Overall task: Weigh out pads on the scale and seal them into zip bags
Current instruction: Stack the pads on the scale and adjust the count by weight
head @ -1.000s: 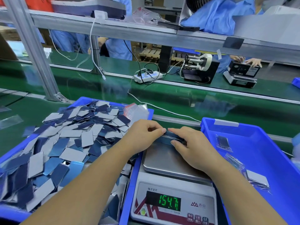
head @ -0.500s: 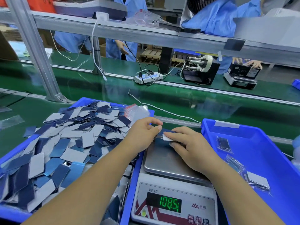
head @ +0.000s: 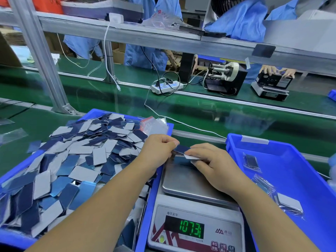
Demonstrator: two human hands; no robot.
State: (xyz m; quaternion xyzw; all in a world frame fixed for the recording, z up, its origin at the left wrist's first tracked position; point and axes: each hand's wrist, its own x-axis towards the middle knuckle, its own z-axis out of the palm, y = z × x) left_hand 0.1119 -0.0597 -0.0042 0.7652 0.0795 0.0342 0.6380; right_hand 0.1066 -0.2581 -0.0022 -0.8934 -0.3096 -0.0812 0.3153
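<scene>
Both hands pinch a small stack of flat blue-and-grey rectangular pads, left hand and right hand at opposite ends, directly above the steel scale pan, where loosened fingertips could likely spill them.

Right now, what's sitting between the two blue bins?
In the head view, the scale sits between the pad bin and the bag bin.

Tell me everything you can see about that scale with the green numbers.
The scale is a flat white benchtop unit between two blue trays. Its bare steel pan looks shiny and sits level. Below, a dark window shows green digits reading about 107.3, beside a logo and red buttons. The right hand and left hand hold pads at the pan's far edge.
</scene>
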